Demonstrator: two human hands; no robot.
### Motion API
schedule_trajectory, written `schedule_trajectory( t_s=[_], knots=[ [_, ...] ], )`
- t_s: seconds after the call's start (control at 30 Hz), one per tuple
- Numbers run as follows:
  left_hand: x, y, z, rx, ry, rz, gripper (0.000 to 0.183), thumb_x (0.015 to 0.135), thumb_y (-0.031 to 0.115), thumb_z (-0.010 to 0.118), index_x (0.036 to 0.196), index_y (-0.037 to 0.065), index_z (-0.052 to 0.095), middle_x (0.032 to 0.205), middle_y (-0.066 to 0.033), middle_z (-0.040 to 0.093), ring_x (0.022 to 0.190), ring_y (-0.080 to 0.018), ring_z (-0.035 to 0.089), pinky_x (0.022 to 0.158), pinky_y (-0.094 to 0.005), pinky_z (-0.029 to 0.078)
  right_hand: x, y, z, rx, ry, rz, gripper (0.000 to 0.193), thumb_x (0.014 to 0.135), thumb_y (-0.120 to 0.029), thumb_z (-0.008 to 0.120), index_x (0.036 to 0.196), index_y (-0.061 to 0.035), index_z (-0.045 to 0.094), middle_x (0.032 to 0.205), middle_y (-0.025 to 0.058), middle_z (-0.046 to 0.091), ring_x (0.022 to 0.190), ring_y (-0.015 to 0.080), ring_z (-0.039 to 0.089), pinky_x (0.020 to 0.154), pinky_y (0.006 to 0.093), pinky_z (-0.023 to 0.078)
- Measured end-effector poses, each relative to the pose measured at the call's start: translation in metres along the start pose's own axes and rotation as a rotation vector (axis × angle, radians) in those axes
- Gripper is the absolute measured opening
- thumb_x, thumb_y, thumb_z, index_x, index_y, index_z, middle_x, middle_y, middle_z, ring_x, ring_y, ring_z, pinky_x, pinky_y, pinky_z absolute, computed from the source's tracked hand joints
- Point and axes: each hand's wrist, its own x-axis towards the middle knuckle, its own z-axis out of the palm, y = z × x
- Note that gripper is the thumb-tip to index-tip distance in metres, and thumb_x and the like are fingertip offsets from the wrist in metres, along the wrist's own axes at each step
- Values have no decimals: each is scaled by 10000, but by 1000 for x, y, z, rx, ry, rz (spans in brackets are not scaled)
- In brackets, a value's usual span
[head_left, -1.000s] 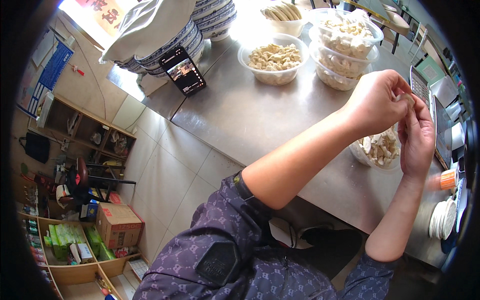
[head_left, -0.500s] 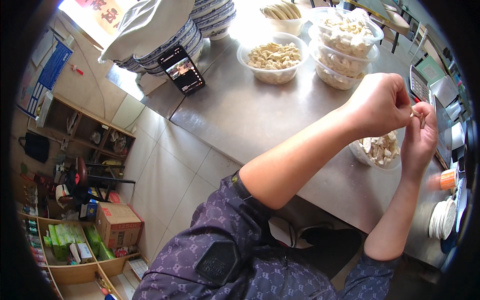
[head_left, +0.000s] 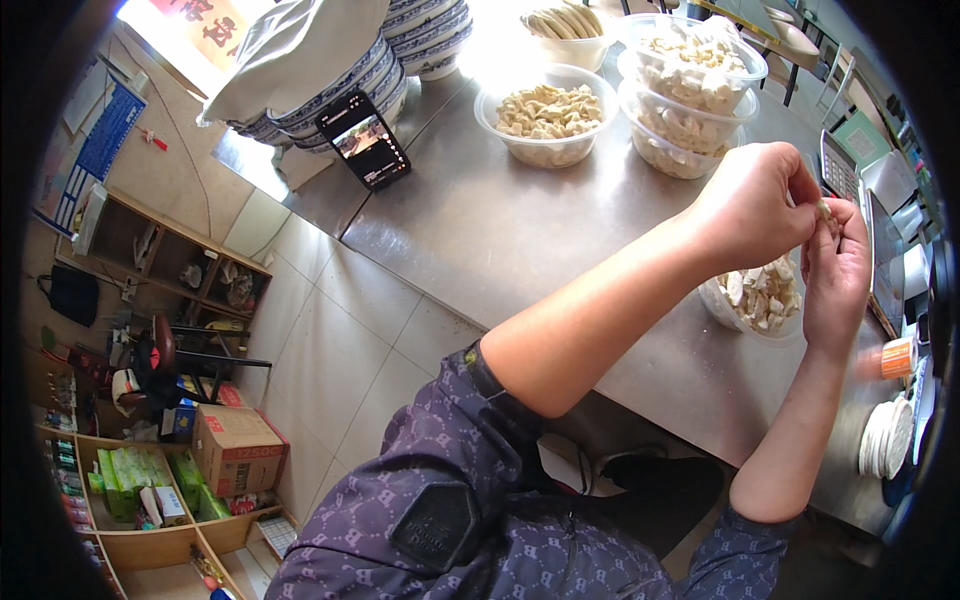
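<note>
My left hand point(head_left: 765, 212) is closed in a pinch on a small pale piece of bread point(head_left: 826, 212), its fingertips meeting those of my right hand point(head_left: 838, 270). The right fingers are closed on the same piece, which is mostly hidden between them. Below both hands stands a clear plastic bowl point(head_left: 735, 318) filled with torn, off-white bread pieces point(head_left: 762, 298). It is partly covered by my right hand.
Farther off on the steel table point(head_left: 480, 220) are a bowl of small pieces point(head_left: 548, 120), stacked filled bowls point(head_left: 690, 100) and a tub of flat rounds point(head_left: 563, 25). A phone point(head_left: 365, 140) leans by blue-patterned bowls point(head_left: 395, 85). White discs point(head_left: 885, 440) stand at right.
My right hand has shifted slightly up and left, and its fingers have drawn closer to the left fingertips. The bread piece is now more hidden between them.
</note>
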Motion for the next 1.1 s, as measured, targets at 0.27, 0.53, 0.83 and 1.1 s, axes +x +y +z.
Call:
schedule_trajectory(
  t_s=[0.27,0.53,0.83,1.1],
  knots=[
    [-1,10,-3,14,-40,-72,210,779,125,797,874,-49,728,812,-175,753,753,-211,743,706,-336,594,-7,1,4,101,-46,-14,150,1108,-176,560,1204,-63,535,978,-29,530,826,1,458,691,141,386],
    [-1,15,-8,15,-85,-118,228,771,143,808,879,-45,738,808,-169,752,747,-210,738,704,-333,592,-7,2,8,-166,46,-245,158,1077,-190,625,1127,-48,579,981,-27,551,854,64,508,815,224,458],
    [1,5,-8,118,41,-12,211,777,132,793,878,-47,746,803,-173,755,741,-212,742,708,-329,593,1,0,-4,-153,129,-17,163,1059,-133,607,1187,-57,674,917,-32,612,707,8,464,635,180,387],
    [2,6,-9,16,-59,-101,206,781,127,779,892,-45,749,805,-155,754,743,-193,731,700,-318,586,2,-2,2,163,54,106,200,1064,-161,638,1210,-28,673,883,-46,620,641,7,453,560,173,351]
  ],
)
